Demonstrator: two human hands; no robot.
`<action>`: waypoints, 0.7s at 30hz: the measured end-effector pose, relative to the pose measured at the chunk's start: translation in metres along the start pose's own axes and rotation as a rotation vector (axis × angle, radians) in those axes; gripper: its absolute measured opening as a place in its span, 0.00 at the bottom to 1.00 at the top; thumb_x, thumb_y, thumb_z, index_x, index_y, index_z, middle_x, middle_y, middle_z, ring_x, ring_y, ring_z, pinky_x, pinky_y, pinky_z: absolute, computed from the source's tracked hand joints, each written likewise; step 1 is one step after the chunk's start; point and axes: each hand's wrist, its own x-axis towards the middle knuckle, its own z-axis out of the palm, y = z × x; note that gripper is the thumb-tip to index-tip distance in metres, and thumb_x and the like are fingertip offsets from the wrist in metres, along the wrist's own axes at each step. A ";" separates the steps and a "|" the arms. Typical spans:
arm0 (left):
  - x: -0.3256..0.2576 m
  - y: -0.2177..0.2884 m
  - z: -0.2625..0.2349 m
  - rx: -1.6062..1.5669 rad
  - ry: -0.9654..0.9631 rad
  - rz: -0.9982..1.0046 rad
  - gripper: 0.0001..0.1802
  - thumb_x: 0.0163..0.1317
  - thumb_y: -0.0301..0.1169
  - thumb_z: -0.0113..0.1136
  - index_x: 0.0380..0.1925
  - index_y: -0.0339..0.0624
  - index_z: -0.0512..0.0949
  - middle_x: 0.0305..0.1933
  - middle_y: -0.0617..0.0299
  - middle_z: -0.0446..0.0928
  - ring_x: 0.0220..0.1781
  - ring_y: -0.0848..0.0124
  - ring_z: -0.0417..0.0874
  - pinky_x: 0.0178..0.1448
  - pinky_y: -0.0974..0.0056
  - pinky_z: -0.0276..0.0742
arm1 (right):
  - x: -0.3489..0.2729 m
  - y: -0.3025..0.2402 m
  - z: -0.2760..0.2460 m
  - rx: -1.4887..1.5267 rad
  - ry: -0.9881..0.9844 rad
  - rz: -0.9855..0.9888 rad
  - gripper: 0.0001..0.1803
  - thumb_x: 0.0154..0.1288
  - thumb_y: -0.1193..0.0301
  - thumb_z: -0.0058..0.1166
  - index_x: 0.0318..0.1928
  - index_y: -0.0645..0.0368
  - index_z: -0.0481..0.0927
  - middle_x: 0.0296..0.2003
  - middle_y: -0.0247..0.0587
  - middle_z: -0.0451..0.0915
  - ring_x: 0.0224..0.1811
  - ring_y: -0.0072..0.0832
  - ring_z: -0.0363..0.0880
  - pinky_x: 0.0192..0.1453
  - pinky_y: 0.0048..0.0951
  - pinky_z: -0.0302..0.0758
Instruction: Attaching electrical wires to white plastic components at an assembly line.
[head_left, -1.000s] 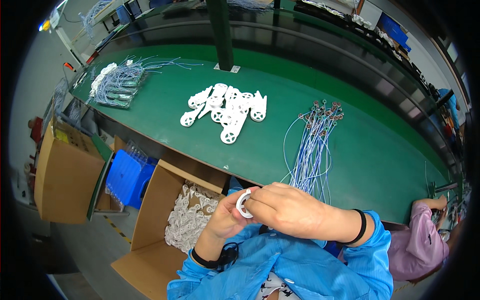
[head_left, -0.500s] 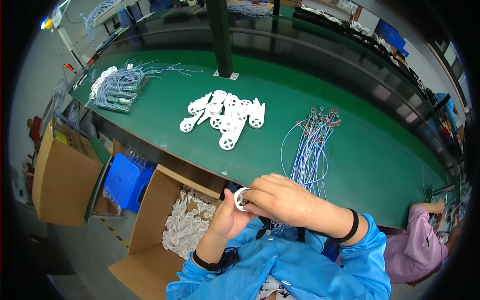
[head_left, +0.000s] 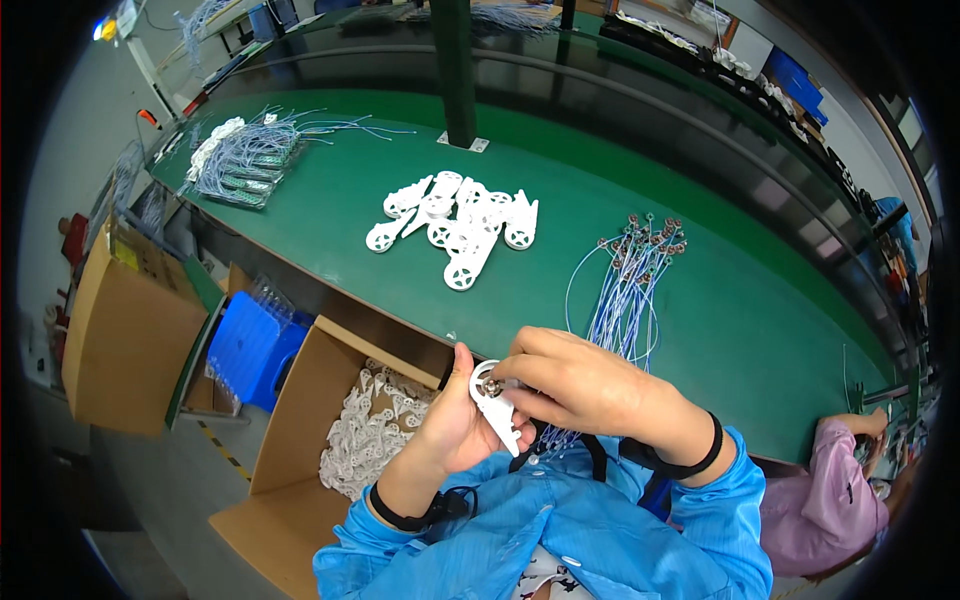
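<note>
A white plastic housing [head_left: 497, 412], round and ring-like at one end and tapering at the other, rests in my left hand [head_left: 451, 425], whose thumb points up beside the ring. Inside the ring sits a small round metallic part [head_left: 490, 387]. My right hand [head_left: 590, 385] has its fingertips pinched at that part; its grip is partly hidden. On the green table beyond lies a pile of similar white housings [head_left: 462, 272]. To its right is a bundle of blue and white wires [head_left: 622, 300] with small round brownish ends, running down behind my right hand.
An open cardboard box [head_left: 285, 420] full of small white parts stands below the table's edge, left of my hands. Further left are a blue crate [head_left: 250, 345] and another cardboard box [head_left: 150, 330]. A wire bundle [head_left: 245, 165] lies far left; a green post [head_left: 455, 80] rises behind. A person in pink [head_left: 825, 500] works at right.
The housing has turned in my left hand, so its tapered body and the metallic part in its ring now show. My right fingers have shifted a little off the ring.
</note>
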 end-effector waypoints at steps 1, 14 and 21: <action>0.000 -0.001 0.003 0.038 0.036 0.006 0.42 0.64 0.68 0.19 0.45 0.46 0.73 0.30 0.54 0.76 0.30 0.57 0.82 0.35 0.54 0.80 | 0.000 -0.001 0.001 0.003 0.017 -0.006 0.12 0.58 0.73 0.59 0.43 0.61 0.79 0.33 0.42 0.72 0.36 0.40 0.74 0.41 0.38 0.73; -0.002 -0.009 -0.001 0.122 -0.002 -0.006 0.43 0.63 0.69 0.18 0.43 0.43 0.72 0.27 0.55 0.74 0.29 0.58 0.81 0.36 0.54 0.80 | -0.003 -0.004 0.005 -0.172 -0.078 -0.125 0.13 0.52 0.72 0.59 0.39 0.62 0.78 0.31 0.39 0.72 0.36 0.37 0.74 0.42 0.35 0.73; -0.001 -0.007 -0.004 0.154 -0.009 -0.104 0.43 0.63 0.70 0.21 0.48 0.44 0.69 0.27 0.56 0.74 0.31 0.60 0.81 0.39 0.53 0.80 | -0.001 -0.006 -0.002 -0.234 -0.183 -0.222 0.13 0.47 0.72 0.57 0.34 0.65 0.75 0.31 0.43 0.72 0.36 0.38 0.75 0.43 0.34 0.74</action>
